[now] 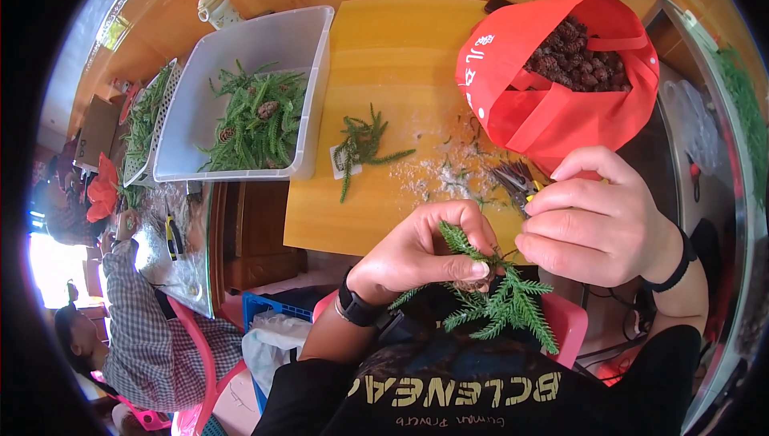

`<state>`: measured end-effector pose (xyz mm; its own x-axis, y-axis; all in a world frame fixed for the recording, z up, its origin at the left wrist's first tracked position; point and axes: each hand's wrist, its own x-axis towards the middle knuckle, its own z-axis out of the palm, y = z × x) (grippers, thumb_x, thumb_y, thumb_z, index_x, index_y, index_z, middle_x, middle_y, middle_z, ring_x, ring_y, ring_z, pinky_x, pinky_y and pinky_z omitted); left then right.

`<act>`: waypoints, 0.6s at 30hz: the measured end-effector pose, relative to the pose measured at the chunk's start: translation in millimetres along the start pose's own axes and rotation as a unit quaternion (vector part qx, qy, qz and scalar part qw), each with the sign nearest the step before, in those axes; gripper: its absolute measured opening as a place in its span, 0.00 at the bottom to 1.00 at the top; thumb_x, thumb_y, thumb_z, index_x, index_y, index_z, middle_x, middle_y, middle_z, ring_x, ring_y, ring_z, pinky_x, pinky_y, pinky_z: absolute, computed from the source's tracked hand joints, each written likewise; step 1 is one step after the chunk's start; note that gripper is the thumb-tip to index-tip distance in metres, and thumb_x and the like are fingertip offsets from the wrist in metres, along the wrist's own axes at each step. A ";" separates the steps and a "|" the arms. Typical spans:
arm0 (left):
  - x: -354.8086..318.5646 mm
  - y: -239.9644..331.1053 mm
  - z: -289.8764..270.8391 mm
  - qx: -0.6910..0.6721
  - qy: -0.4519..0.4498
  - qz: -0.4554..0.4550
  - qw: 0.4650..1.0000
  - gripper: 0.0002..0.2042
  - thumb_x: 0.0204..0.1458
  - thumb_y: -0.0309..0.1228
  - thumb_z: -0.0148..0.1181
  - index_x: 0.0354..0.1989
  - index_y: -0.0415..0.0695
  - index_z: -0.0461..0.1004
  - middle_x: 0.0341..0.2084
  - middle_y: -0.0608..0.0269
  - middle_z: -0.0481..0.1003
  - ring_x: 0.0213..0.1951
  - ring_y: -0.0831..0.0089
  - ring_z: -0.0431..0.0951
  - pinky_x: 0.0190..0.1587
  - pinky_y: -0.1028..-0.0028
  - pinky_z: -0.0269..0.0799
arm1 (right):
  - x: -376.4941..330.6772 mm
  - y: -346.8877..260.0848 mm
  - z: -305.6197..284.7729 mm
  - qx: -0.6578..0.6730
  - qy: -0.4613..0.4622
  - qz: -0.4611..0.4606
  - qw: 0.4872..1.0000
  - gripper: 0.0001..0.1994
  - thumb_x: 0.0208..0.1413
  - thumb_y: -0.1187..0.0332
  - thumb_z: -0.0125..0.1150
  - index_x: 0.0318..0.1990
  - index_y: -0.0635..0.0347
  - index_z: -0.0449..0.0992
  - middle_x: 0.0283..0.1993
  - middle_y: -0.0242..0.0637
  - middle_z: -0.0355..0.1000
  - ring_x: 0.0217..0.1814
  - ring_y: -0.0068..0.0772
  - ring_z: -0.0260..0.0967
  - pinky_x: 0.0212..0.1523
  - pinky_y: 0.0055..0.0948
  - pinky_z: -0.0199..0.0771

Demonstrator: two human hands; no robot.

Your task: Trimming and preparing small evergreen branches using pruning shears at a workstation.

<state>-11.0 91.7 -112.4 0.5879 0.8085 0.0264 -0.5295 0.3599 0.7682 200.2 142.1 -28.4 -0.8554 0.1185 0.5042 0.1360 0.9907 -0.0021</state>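
Note:
Above my lap, my left hand [428, 256] pinches a green pine sprig [501, 308] between thumb and fingers. A brown pine cone [473, 282] shows partly under the thumb, among the sprig's branches. Just to the right, my right hand [589, 220] is closed with its fingertips together near the sprig's top; what they hold, if anything, is hidden. Beyond those fingers are a yellow-and-black handled tool [525, 186] and a bunch of thin dark stems or wires [511, 172], partly covered by the hand. A loose green sprig [364, 144] lies on the yellow table [384, 60], over a small white card.
A clear plastic bin [188, 148] of sprigs with cones stands at left. A red bag [513, 116] full of pine cones stands at far right. White crumbs [452, 180] litter the table. At far left, a person in a checked shirt [152, 324] sits beside pliers [171, 232].

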 end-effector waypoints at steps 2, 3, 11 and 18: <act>0.4 0.6 1.3 0.016 0.011 -0.001 1.000 0.10 0.41 0.20 0.64 0.28 0.39 0.67 0.27 0.54 0.71 0.27 0.70 0.72 0.29 0.75 0.68 | 0.3 0.6 -0.2 0.007 -0.009 -0.007 1.000 0.05 0.37 0.70 0.61 0.25 0.54 0.74 0.27 0.25 0.69 0.33 0.26 0.70 0.35 0.29 0.68; 0.3 0.9 1.6 0.032 0.022 -0.003 0.999 0.10 0.41 0.19 0.65 0.27 0.39 0.67 0.27 0.55 0.71 0.27 0.70 0.72 0.30 0.75 0.68 | 0.6 0.6 -0.3 0.007 -0.010 -0.007 1.000 0.05 0.37 0.70 0.61 0.25 0.54 0.74 0.27 0.25 0.69 0.33 0.26 0.70 0.35 0.29 0.68; 1.6 -2.8 1.3 0.493 0.062 0.203 0.844 0.11 0.35 0.13 0.61 0.27 0.41 0.72 0.28 0.59 0.75 0.30 0.68 0.76 0.33 0.75 0.70 | 0.2 1.8 10.6 0.036 -0.103 0.166 0.980 0.08 0.36 0.69 0.65 0.23 0.58 0.72 0.25 0.30 0.70 0.33 0.29 0.71 0.38 0.31 0.64; 9.9 -13.5 0.1 0.407 0.067 0.199 0.889 0.11 0.36 0.13 0.60 0.27 0.41 0.71 0.31 0.57 0.76 0.33 0.68 0.78 0.33 0.75 0.72 | -20.4 5.3 6.7 0.187 -0.066 0.267 0.943 0.12 0.39 0.66 0.68 0.30 0.58 0.73 0.27 0.31 0.72 0.32 0.33 0.71 0.39 0.31 0.64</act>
<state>2.1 94.8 -122.4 0.3461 0.8642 0.3651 -0.0288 -0.3791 0.9249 215.0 145.3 -44.5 -0.7722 0.5910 0.2334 0.4014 0.7384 -0.5418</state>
